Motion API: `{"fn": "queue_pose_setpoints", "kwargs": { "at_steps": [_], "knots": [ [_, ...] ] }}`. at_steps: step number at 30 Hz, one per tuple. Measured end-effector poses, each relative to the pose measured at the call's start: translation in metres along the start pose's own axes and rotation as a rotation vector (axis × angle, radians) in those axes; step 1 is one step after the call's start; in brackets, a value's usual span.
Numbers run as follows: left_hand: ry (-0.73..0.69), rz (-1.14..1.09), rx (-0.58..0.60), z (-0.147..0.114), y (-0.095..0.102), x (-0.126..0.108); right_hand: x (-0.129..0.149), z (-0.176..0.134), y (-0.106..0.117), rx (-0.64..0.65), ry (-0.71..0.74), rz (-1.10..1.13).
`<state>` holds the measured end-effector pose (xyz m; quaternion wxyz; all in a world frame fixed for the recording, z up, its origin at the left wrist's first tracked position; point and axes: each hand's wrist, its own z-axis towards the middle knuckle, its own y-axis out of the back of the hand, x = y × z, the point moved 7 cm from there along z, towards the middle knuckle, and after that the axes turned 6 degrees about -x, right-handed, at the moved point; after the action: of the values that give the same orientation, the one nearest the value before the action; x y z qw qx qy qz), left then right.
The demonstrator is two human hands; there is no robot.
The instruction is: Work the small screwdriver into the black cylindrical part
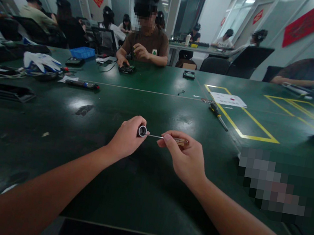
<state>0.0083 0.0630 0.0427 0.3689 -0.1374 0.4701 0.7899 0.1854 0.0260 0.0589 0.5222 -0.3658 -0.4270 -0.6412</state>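
My left hand [127,136] is wrapped round a dark cylinder [142,131] with a silver-rimmed, hollow-looking end turned toward me; its kind is not clear. My right hand [188,155] grips a screwdriver [182,142] by its amber see-through handle. The thin metal shaft points left and its tip meets the side of the cylinder, near my left fingers. Whether the tip sits in a screw there is hidden. Both hands are held above the green table [144,195], close to each other.
Another screwdriver [219,116], black and yellow, lies beyond my right hand near a white paper [232,100]. White gloves [41,62] and a blue basket [82,52] are at the left. A co-worker [146,39] handles a dark device [127,69] across the table.
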Motion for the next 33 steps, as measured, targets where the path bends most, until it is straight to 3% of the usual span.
{"fn": "queue_pose_setpoints", "kwargs": {
  "at_steps": [22,33],
  "knots": [
    [-0.011,-0.042,-0.024,-0.002,-0.002,0.001,0.001,0.001,-0.001,-0.010,-0.018,0.013],
    [0.022,-0.046,-0.010,-0.001,-0.001,0.002,-0.011,0.002,-0.002,-0.003,-0.058,0.131]
  ]
}}
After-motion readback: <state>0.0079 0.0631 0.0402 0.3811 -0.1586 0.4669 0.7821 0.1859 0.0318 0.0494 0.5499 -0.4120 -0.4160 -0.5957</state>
